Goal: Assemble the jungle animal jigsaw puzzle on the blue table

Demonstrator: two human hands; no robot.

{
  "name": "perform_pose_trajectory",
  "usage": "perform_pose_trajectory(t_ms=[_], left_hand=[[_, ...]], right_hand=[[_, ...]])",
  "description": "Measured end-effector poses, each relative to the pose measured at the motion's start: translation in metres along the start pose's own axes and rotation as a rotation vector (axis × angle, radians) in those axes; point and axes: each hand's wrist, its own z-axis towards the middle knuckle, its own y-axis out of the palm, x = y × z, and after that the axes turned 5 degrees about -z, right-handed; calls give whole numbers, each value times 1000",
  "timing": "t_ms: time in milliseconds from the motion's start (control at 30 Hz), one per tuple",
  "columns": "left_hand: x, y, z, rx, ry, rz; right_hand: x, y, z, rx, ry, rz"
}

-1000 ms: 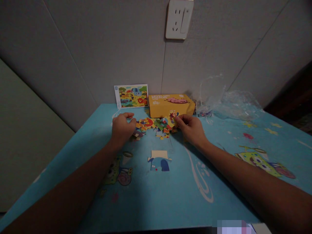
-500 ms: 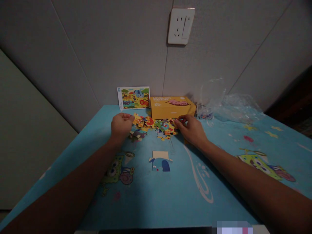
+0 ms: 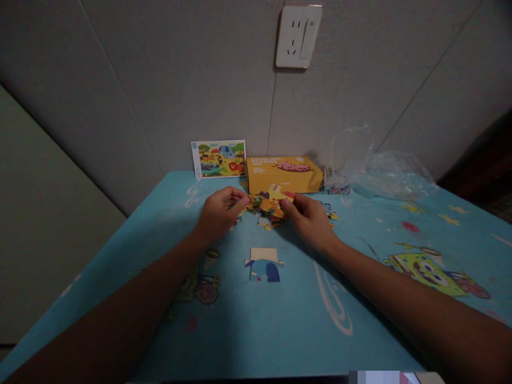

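Note:
A pile of colourful jigsaw puzzle pieces (image 3: 264,220) lies in front of the yellow box. My right hand (image 3: 311,220) pinches a yellow puzzle piece (image 3: 276,193) between thumb and fingers above the pile's right side; its fingers hide more pieces behind them. At the pile's left side is my left hand (image 3: 219,214), its fingers curled toward the thumb; what lies between them is too small to make out. Nearer to me, a blue elephant puzzle piece (image 3: 264,269) with a cream top lies by itself on the tablecloth.
The yellow puzzle box (image 3: 284,176) stands against the wall, with a picture card (image 3: 218,159) leaning beside it. Crumpled clear plastic (image 3: 394,176) lies at the back right. A blue cartoon tablecloth (image 3: 280,330) covers the table. A socket (image 3: 299,36) is on the wall.
My left hand has moved right, in toward the pile. My right hand now holds a yellow piece up, and the pieces have been pushed closer together. The elephant piece stays put.

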Motion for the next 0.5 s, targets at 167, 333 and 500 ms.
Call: perform_pose_trajectory(t_ms=[167,333,500], left_hand=[[-16,-12,14,30,-26,703],[-20,-13,16,-43,-31,829],[-21,-16,19,36,-169,651]], right_hand=[[11,-17,16,-40,222,-368],[6,-21,20,-35,292,-571],[6,-20,18,-24,270,-603]])
